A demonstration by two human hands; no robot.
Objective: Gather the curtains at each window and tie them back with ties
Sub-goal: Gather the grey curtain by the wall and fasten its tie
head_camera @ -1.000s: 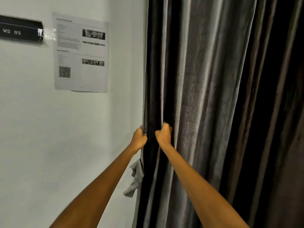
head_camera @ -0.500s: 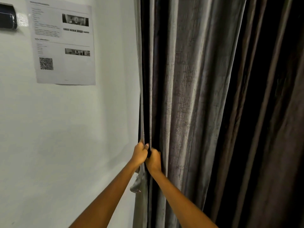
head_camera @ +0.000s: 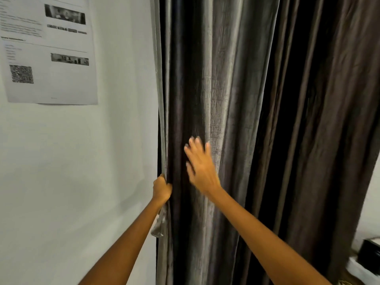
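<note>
The grey curtain (head_camera: 216, 99) looks soft, heavy and pleated — its edge at centre-left is gripped by the left hand (head_camera: 162, 189). The right hand (head_camera: 200, 164) is spread flat against the folds — best gathered in bunches.

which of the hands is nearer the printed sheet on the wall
Left. The left hand grips the curtain edge beside the wall, below and right of the printed sheet. The right hand is open farther right, over the folds.

head view, close, facing curtain (head_camera: 216, 99) and wall (head_camera: 82, 161)
</note>
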